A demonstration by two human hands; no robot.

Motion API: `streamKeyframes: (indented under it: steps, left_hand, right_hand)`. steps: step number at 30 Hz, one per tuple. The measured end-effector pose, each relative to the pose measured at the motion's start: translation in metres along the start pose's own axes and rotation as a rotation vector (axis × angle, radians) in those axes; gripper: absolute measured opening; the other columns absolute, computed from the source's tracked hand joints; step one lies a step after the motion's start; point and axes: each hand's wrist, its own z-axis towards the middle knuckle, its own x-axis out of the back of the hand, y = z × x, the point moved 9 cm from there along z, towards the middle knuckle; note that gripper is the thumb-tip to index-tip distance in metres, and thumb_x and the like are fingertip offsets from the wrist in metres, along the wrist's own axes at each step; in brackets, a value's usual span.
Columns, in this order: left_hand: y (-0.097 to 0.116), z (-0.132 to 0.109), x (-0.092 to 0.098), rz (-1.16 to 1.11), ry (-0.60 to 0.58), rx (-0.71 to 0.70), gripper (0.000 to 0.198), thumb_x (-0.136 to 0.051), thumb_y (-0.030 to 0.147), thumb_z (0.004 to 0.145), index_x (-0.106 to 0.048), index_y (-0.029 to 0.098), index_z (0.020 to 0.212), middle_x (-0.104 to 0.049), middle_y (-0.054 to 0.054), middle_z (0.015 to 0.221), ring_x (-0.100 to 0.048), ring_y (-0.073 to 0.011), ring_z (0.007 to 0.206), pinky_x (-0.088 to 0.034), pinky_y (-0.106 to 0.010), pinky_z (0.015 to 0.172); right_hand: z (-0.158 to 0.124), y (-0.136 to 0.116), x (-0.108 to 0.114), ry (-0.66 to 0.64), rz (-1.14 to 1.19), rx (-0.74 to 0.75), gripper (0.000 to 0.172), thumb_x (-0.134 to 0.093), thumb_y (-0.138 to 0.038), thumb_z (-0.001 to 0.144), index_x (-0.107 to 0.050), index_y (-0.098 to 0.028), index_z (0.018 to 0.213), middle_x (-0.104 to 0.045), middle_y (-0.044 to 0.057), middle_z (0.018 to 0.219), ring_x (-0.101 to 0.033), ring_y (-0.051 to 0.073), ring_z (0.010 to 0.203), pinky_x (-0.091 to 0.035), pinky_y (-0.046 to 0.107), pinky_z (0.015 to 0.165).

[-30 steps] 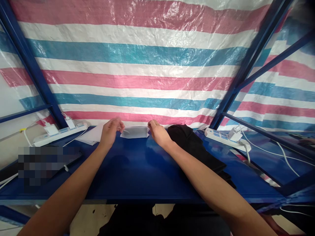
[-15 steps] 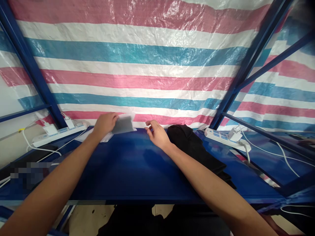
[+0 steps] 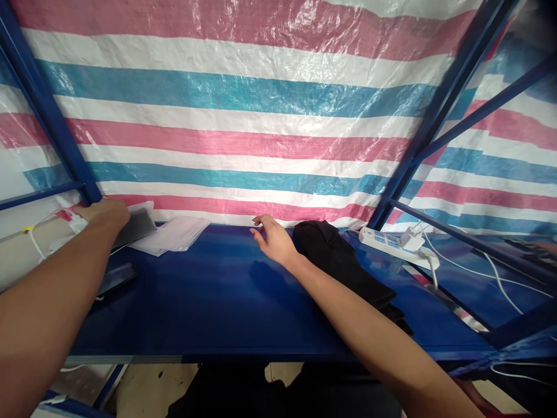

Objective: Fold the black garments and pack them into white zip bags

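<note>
My left hand (image 3: 108, 213) is at the far left of the blue table, fingers closed over the edge of a thin grey sheet (image 3: 137, 225) with a whitish, see-through border. The fingertips are partly hidden behind the hand. Beside that sheet lies a fanned pile of thin white sheets or sleeves (image 3: 176, 233), flat on the table. My right hand (image 3: 275, 241) hovers over the middle, fingers loosely curved and apart, holding nothing. Close to its right is a folded stack of black cloth (image 3: 343, 264).
The blue metal tabletop (image 3: 209, 307) runs between blue frame posts, with a striped plastic sheet (image 3: 243, 142) behind. A white power strip (image 3: 387, 247) with plugs and cables sits at the right. On the left lies a dark, phone-like slab (image 3: 117, 278) near cables.
My left hand has moved left with the grey sheet, from above the white pile to the table's left end, uncovering the pile. My right hand has barely moved.
</note>
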Motion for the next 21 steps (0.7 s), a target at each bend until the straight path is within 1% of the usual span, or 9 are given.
streamKeyframes:
  steps: [2, 3, 6, 9, 11, 13, 16, 18, 21]
  left_hand:
    - [-0.026, -0.006, -0.009, 0.099, 0.000, 0.251, 0.061, -0.053, 0.025, 0.094, -0.056, -0.008, 0.146, -0.056, -0.038, 0.152, -0.044, -0.0510, 0.146, -0.037, -0.080, 0.106]
    - [-0.029, -0.011, -0.011, 0.122, 0.022, 0.292, 0.062, -0.049, 0.023, 0.097, -0.052, -0.010, 0.149, -0.047, -0.040, 0.159, -0.040, -0.0532, 0.148, -0.035, -0.082, 0.106]
    - [0.005, -0.025, -0.007, 0.130, 0.208, 0.085, 0.057, -0.038, 0.017, 0.102, -0.050, -0.010, 0.150, -0.039, -0.039, 0.165, -0.031, -0.0544, 0.152, -0.030, -0.084, 0.109]
    - [0.053, -0.037, -0.009, 0.138, 0.298, -0.177, 0.054, -0.039, 0.017, 0.103, -0.054, -0.003, 0.151, -0.043, -0.031, 0.165, -0.031, -0.0478, 0.154, -0.029, -0.073, 0.120]
    - [0.082, -0.037, -0.025, 0.126, 0.195, -0.313, 0.054, -0.042, 0.023, 0.104, -0.059, 0.003, 0.150, -0.053, -0.025, 0.160, -0.045, -0.0412, 0.148, -0.037, -0.059, 0.121]
    - [0.103, -0.033, -0.051, 0.117, 0.022, -0.378, 0.052, -0.046, 0.038, 0.104, -0.071, 0.010, 0.139, -0.067, -0.020, 0.147, -0.061, -0.0370, 0.132, -0.047, -0.047, 0.113]
    - [0.119, -0.032, -0.092, 0.099, -0.205, -0.385, 0.061, -0.052, 0.064, 0.096, -0.082, 0.016, 0.119, -0.077, -0.018, 0.134, -0.070, -0.0385, 0.121, -0.053, -0.043, 0.103]
    - [0.123, -0.034, -0.110, 0.067, -0.253, -0.377, 0.064, -0.056, 0.067, 0.090, -0.083, 0.017, 0.118, -0.078, -0.020, 0.133, -0.070, -0.0401, 0.122, -0.054, -0.043, 0.102]
    - [0.126, -0.041, -0.120, 0.029, -0.192, -0.374, 0.054, -0.061, 0.058, 0.085, -0.084, 0.019, 0.114, -0.080, -0.020, 0.127, -0.073, -0.0398, 0.117, -0.055, -0.044, 0.099]
  right_hand:
    - [0.000, -0.001, -0.001, -0.015, -0.006, -0.004, 0.021, -0.060, -0.029, 0.109, -0.060, -0.021, 0.128, -0.069, 0.010, 0.125, -0.073, 0.020, 0.090, -0.058, 0.037, 0.087]
    - [0.000, -0.002, -0.002, -0.021, -0.009, -0.007, 0.021, -0.061, -0.029, 0.108, -0.060, -0.021, 0.128, -0.069, 0.010, 0.125, -0.073, 0.020, 0.090, -0.057, 0.037, 0.087]
    - [0.000, -0.002, -0.005, -0.037, -0.014, -0.013, 0.023, -0.062, -0.030, 0.108, -0.060, -0.021, 0.129, -0.070, 0.010, 0.124, -0.073, 0.020, 0.090, -0.057, 0.037, 0.088]
    - [-0.001, -0.002, -0.005, -0.045, -0.014, -0.013, 0.024, -0.062, -0.031, 0.108, -0.060, -0.020, 0.129, -0.071, 0.009, 0.123, -0.072, 0.020, 0.090, -0.056, 0.036, 0.089]
    - [-0.001, -0.002, -0.005, -0.049, -0.012, -0.017, 0.024, -0.062, -0.031, 0.108, -0.060, -0.020, 0.129, -0.071, 0.010, 0.123, -0.073, 0.020, 0.091, -0.056, 0.035, 0.088]
    - [-0.001, -0.001, -0.005, -0.058, -0.011, -0.026, 0.024, -0.062, -0.031, 0.108, -0.060, -0.020, 0.129, -0.071, 0.009, 0.123, -0.073, 0.020, 0.092, -0.055, 0.035, 0.088]
    - [-0.001, -0.001, -0.005, -0.078, -0.021, -0.038, 0.024, -0.062, -0.031, 0.108, -0.061, -0.020, 0.129, -0.071, 0.009, 0.124, -0.072, 0.019, 0.093, -0.055, 0.034, 0.090]
    - [-0.001, 0.000, -0.006, -0.106, -0.045, -0.056, 0.023, -0.061, -0.032, 0.109, -0.062, -0.020, 0.128, -0.072, 0.009, 0.124, -0.073, 0.019, 0.095, -0.054, 0.032, 0.089]
    - [-0.002, 0.001, -0.009, -0.196, -0.150, -0.110, 0.021, -0.060, -0.035, 0.110, -0.065, -0.020, 0.124, -0.075, 0.009, 0.121, -0.073, 0.022, 0.099, -0.053, 0.031, 0.085]
